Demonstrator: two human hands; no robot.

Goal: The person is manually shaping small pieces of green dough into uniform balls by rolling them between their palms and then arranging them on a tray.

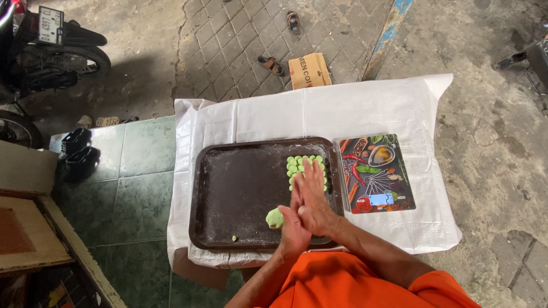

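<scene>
- A dark baking tray [240,194] lies on the bench [365,108], which is covered by a white woven sheet. The tray's left half is mostly bare, with one tiny green crumb [234,238] near its 7 o'clock corner.
- A lump of pale green dough [274,218] sits on the tray at about 5 o'clock, touching the heel of the left hand [295,219]. It looks soft, light and a little tacky, so it would dent under a hard squeeze. Judging by that, it is best pinched gently from the top edge.
- The left hand is flat and upright, palm facing right, fingers straight and pointing to 12 o'clock.
- The right hand [314,199] is pressed flat against the left, palm to palm. Both are closed together with no grip around anything. Whether a bit of dough lies between the palms cannot be told.
- Small green dough balls [298,165] stand in tight rows at the tray's 2 o'clock corner, partly hidden by the fingertips.
- A flat kitchen scale [374,174] with a spice-picture top lies just beside the tray at 3 o'clock.
</scene>
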